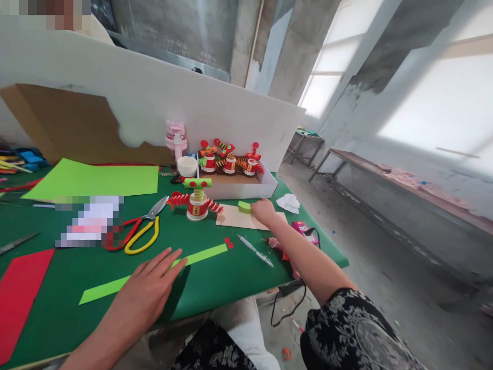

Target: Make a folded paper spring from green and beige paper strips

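My left hand (148, 288) lies flat and open on the green table cover (215, 277), its fingertips on a long light-green paper strip (154, 272). My right hand (264, 210) reaches forward and closes on a small light-green paper roll (244, 206) over a tan card sheet (239, 218). Just left of it stands a paper-cup figure (197, 204) with red folded arms and a green roll on top. Two small red dots (228, 241) lie near the strip's end.
Scissors with red and yellow handles (140, 231), a pen (254, 250) and a pink glue gun (283, 254) lie on the table. A white box (246, 185) holds several finished figures. Green (96, 180) and red (19, 298) sheets lie at left. The table edge drops off at right.
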A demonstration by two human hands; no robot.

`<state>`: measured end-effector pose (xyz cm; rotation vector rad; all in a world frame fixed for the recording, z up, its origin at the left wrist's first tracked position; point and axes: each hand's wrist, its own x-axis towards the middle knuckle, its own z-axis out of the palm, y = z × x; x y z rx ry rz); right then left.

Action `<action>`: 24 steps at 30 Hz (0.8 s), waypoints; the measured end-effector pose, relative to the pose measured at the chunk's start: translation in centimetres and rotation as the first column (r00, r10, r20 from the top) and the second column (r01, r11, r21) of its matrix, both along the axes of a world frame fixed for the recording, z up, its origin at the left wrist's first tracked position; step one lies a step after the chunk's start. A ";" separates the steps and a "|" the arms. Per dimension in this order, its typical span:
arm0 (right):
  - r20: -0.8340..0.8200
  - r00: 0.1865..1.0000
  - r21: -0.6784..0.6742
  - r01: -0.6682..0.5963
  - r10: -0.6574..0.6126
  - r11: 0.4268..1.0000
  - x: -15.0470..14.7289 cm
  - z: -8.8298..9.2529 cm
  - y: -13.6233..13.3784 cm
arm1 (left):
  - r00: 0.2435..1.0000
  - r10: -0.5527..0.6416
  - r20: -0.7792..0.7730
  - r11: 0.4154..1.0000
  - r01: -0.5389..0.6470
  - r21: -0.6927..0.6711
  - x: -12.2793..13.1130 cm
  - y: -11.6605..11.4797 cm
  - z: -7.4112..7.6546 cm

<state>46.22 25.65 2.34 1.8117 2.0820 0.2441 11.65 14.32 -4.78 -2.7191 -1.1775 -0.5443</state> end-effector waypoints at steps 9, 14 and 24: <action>-0.021 0.996 0.135 0.091 -0.089 0.987 1.0 0.9 -1.1 | 0.978 0.171 -0.123 0.972 -0.188 -0.144 0.4 0.0 -0.8; -0.102 0.993 -0.066 -0.074 0.067 0.995 0.1 1.2 -2.8 | 0.928 0.196 -0.317 0.935 -0.274 -0.224 1.2 -0.1 1.0; -0.093 0.987 -0.258 -0.153 0.133 0.954 -2.2 1.8 -2.2 | 0.895 0.177 -0.410 0.871 -0.337 -0.358 3.1 0.7 5.8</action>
